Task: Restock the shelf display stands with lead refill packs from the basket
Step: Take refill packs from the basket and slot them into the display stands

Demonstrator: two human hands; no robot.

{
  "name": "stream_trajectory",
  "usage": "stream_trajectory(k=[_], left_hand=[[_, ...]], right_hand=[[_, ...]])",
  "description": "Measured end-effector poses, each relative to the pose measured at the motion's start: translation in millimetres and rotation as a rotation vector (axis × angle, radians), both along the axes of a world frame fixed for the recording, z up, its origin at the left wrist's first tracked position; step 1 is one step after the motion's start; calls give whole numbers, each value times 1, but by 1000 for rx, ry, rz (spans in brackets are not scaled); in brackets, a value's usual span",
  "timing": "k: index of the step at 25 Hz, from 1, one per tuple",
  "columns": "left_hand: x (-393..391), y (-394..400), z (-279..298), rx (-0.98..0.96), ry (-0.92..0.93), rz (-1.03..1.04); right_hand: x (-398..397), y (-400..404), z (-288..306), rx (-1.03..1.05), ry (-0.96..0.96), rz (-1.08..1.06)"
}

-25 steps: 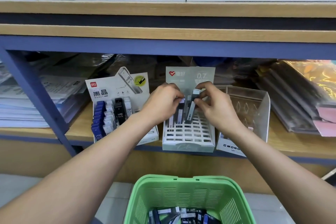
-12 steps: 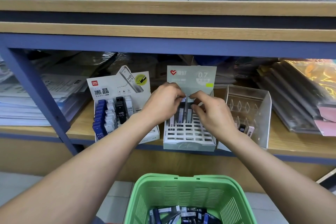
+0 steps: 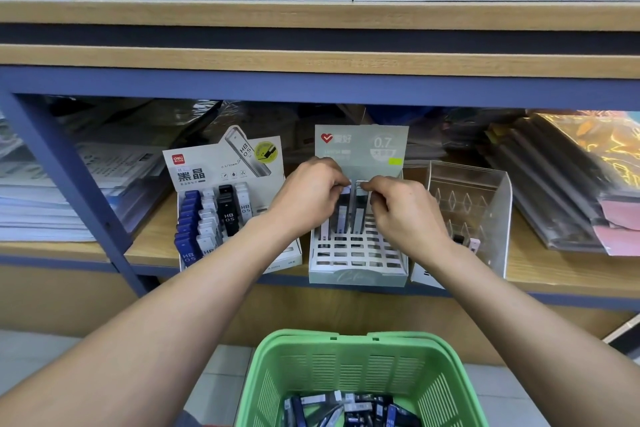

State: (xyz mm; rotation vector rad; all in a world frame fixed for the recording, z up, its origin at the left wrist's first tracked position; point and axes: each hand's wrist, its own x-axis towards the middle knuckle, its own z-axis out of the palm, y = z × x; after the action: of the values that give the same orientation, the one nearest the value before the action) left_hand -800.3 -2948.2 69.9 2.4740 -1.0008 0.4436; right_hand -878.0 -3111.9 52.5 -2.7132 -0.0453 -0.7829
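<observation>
- Grey 0.7 display stand [image 3: 356, 274]: on the wooden shelf [image 3: 561, 270], centre. White slotted grid, rear row part filled, front rows open; slots hold packs upright so the labels face the shopper.
- Lead refill packs, in stand [image 3: 358, 215]: a few upright in the rear row, between the two hands.
- Left hand [image 3: 308, 198]: grip closed, fingertips pinching the top of a pack at the rear row, judged to steady the neighbours while another is seated.
- Right hand [image 3: 403, 208]: grip closed, fingers pinching a pack top just beside the left hand's, judged to press it down into its slot.
- Green basket [image 3: 360, 367]: below the shelf, near the person; more lead refill packs [image 3: 349, 409] lie loose in its bottom, kept within reach for the next pick.
- Deli HB 0.5 stand [image 3: 228, 211]: left of the grey stand, mostly stocked in blue, white and black rows.
- Clear acrylic stand [image 3: 485, 204]: right of the grey stand, nearly bare; a couple of small items at its front.
- Progress, judged: early; most grey grid slots unfilled.
</observation>
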Motion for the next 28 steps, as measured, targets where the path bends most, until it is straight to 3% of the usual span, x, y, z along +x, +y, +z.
stream_trajectory(k=[8, 13, 16, 19, 23, 28], left_hand=[[-2, -1, 2, -49, -42, -12], [-25, 4, 3, -81, -168, -14], [-60, 13, -9, -54, -208, -66], [-103, 19, -45, 120, 28, -74], [-144, 22, -120, 583, 337, -71], [-165, 28, -219, 670, 691, 52]], right_hand=[[-6, 1, -6, -7, -3, 22], [-29, 8, -8, 176, -27, 21], [-59, 18, -27, 248, 104, 37], [-91, 22, -61, 209, 373, 10], [-115, 25, -130, 54, 843, -11], [-134, 17, -227, 146, 1151, -27]])
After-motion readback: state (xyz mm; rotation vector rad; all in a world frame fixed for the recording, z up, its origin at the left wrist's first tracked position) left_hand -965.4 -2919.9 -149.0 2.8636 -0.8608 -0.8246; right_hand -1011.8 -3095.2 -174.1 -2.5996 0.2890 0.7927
